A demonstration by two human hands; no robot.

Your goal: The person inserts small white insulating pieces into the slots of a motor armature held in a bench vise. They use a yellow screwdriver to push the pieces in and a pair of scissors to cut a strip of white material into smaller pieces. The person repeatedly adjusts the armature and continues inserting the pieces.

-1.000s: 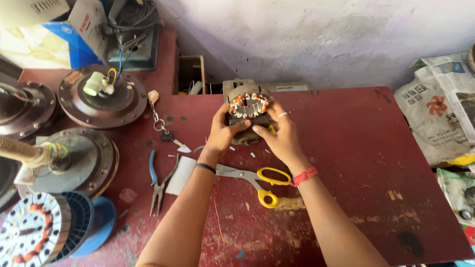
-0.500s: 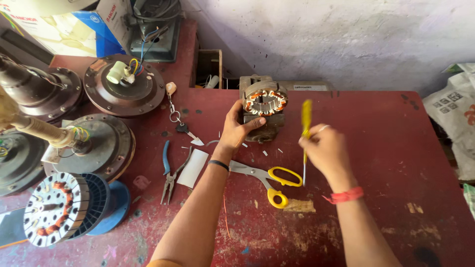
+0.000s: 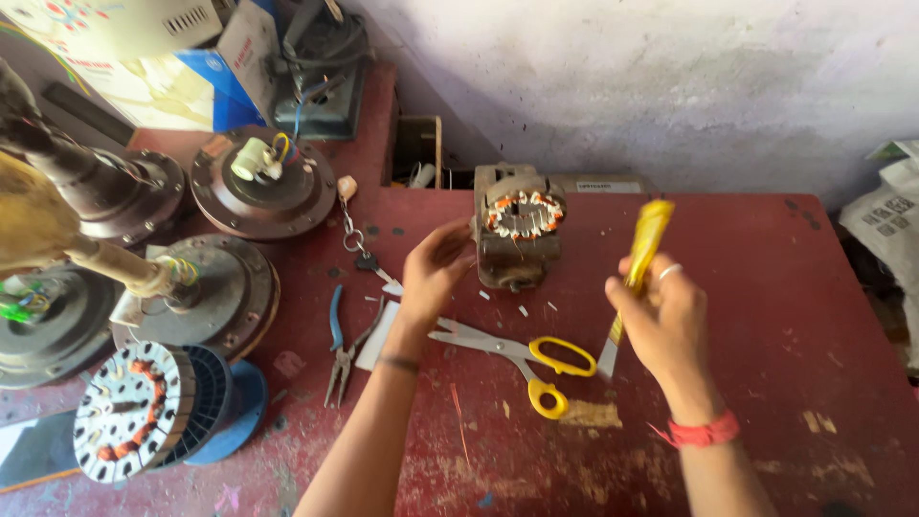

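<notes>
Grip: right hand [image 3: 665, 311] closed on a yellow tool [image 3: 639, 260], raised above the counter [image 3: 766, 287]; left hand [image 3: 436, 268] open, fingers spread, touching the stator [image 3: 520, 230] at the counter's back. Risk: stator could tip if nudged, unsecured. Scissors [image 3: 526, 359] lay between the forearms.

My left hand [image 3: 436, 268] reaches forward, fingers loosely curled and spread, just left of the stator [image 3: 518, 235]. My right hand [image 3: 661, 311] is raised to the stator's right, fingers closed in a grip, wrist bent, forearm angling back toward me.
</notes>
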